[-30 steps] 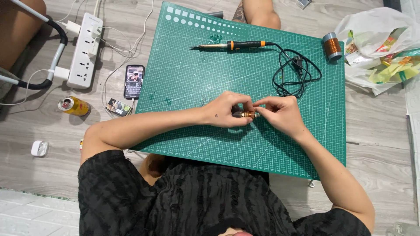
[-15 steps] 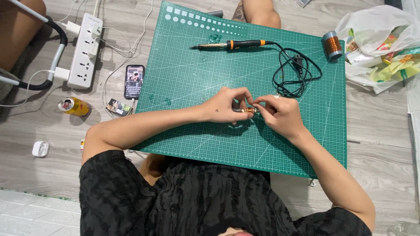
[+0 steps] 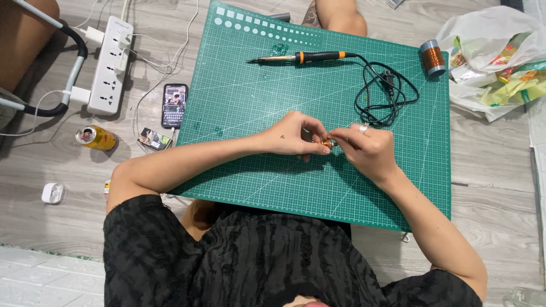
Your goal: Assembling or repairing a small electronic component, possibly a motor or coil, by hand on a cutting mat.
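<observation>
Currently both hands meet near the centre of the green cutting mat (image 3: 256, 85), which lies on a grey wood-grain floor (image 3: 495, 165). The left hand (image 3: 293, 135) is curled, knuckles up, with its fingertips pinched on one end of a small copper-coloured part (image 3: 328, 144). The right hand (image 3: 367, 149), wearing a ring, is also curled, and its thumb and forefinger close on the other end of the same part. The part sits between the two hands, just above the mat; its exact shape is too small to tell. Both forearms run in from the lower edge, the left bent sharply at the elbow, the right angled in from the lower right.

The mat is matte, with a printed white grid. At its far edge lies a soldering iron (image 3: 301, 57) with a black and orange handle; its black cord (image 3: 387, 94) is loosely coiled just beyond the right hand. A spool of copper wire (image 3: 434, 58) lies at the far right corner of the mat. A crumpled white plastic bag (image 3: 489, 40) lies on the floor beside it.
</observation>
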